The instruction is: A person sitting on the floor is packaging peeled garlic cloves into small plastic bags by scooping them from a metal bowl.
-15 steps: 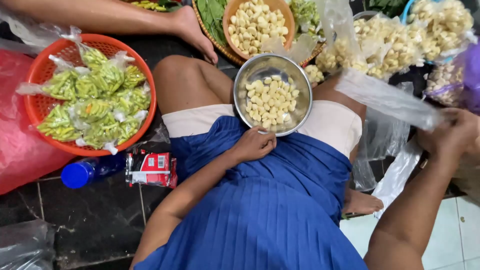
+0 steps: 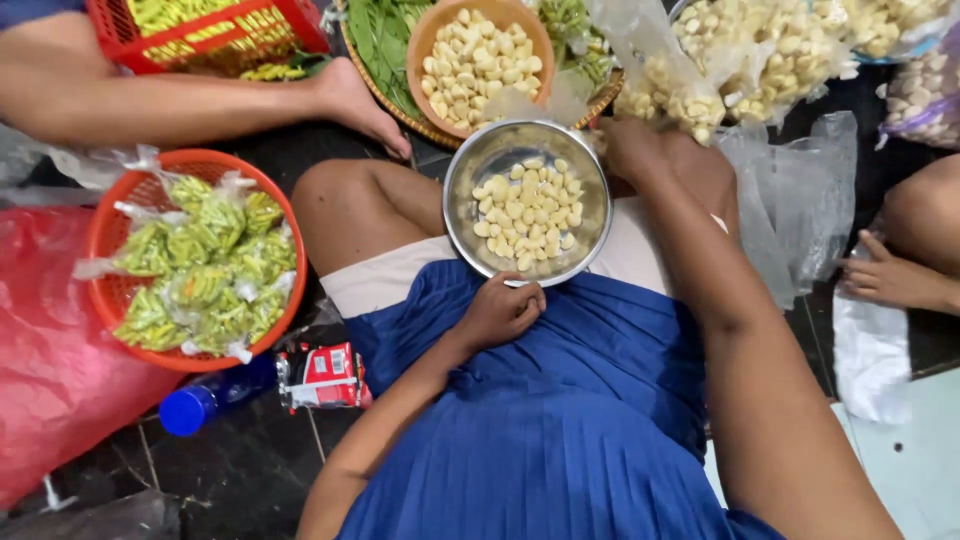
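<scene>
**Kid:** Two hands were busy with that shiny metal bowl (image 2: 527,203), right? Where was it?

**Helper:** It sat on the person's lap, on top of the knees and just above the blue skirt (image 2: 560,420). I think the lap held it up close, so the hands did not need to reach far.

**Kid:** What did the left hand (image 2: 503,312) do?

**Helper:** It was curled up at the near rim of the bowl, with the fingers bent in. It looked like it kept the bowl from sliding. I could not tell if it pinched anything small.

**Kid:** And the right hand (image 2: 650,152)?

**Helper:** It rested at the far right rim, next to a clear bag of peeled garlic (image 2: 700,70). Its fingers were hidden, so I could not tell if they were spread or closed.

**Kid:** Which way did the bowl point?

**Helper:** Its open mouth faced straight up, so the garlic cloves (image 2: 527,213) inside stayed in. It was round, so it had no long side. It sat flat, not tipped.

**Kid:** What else was near?

**Helper:** An orange bowl (image 2: 425,70) of more cloves stood just past it. A red basket (image 2: 100,235) of green bagged bits sat well off to the left, with a blue bottle (image 2: 205,400) below it.
</scene>
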